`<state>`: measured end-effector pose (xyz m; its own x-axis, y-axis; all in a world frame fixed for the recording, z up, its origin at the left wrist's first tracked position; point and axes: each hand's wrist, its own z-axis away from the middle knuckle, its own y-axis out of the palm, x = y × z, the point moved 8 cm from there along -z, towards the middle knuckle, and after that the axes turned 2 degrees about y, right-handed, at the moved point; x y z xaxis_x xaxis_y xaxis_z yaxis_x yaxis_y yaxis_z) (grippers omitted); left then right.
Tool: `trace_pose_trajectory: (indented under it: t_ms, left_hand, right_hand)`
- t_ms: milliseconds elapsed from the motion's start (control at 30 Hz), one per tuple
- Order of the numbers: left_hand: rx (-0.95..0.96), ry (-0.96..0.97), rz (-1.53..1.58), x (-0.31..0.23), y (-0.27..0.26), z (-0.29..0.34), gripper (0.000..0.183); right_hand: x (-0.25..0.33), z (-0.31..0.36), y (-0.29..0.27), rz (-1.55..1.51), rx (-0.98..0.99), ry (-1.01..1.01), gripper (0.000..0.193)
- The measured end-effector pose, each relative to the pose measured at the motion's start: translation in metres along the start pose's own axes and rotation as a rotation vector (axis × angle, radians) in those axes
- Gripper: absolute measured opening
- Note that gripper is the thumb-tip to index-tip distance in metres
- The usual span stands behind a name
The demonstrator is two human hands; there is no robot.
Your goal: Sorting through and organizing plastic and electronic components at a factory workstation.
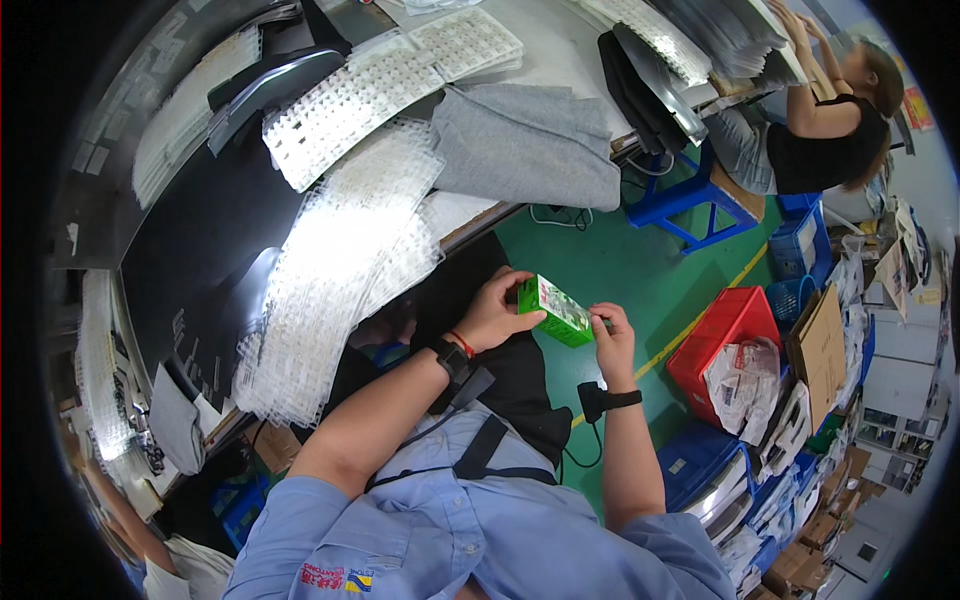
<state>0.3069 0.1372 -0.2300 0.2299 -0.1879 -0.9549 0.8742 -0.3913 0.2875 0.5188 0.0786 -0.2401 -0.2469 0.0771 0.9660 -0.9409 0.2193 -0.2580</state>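
left hand (493, 312): fingers clamped on green box (560, 312), nine-o'clock end | right hand (613, 342): pinching three-o'clock end (red bin (742, 308) beyond)

A grey cloth (530, 145) lies beside white trays (360, 105), and a blue stool (667, 205) stands on green floor (595, 255)

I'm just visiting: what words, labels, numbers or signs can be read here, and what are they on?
Blue shirt: red lettering and a blue-and-yellow emblem on the chest; I won't copy the wording.
Green box in the left hand: print too small to read.
Red-and-yellow sign, far right: too blurred to read.
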Motion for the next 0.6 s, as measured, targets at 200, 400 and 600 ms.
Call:
trace_pose_trajectory:
  t_ms: [200, 400, 600]
  left_hand:
    - [-0.021, -0.009, 0.001, -0.001, 0.000, 0.005, 0.047]
    - [-0.012, 0.054, -0.123, -0.009, -0.003, -0.010, 0.046]
    - [0.012, 0.011, -0.068, -0.007, 0.002, 0.003, 0.047]
  right_hand:
    - [-0.003, 0.002, -0.036, 0.416, -0.116, -0.116, 0.005]
    - [-0.010, 0.000, -0.051, 0.543, -0.072, -0.109, 0.006]
    - [0.032, 0.012, -0.022, 0.537, 0.000, -0.219, 0.021]
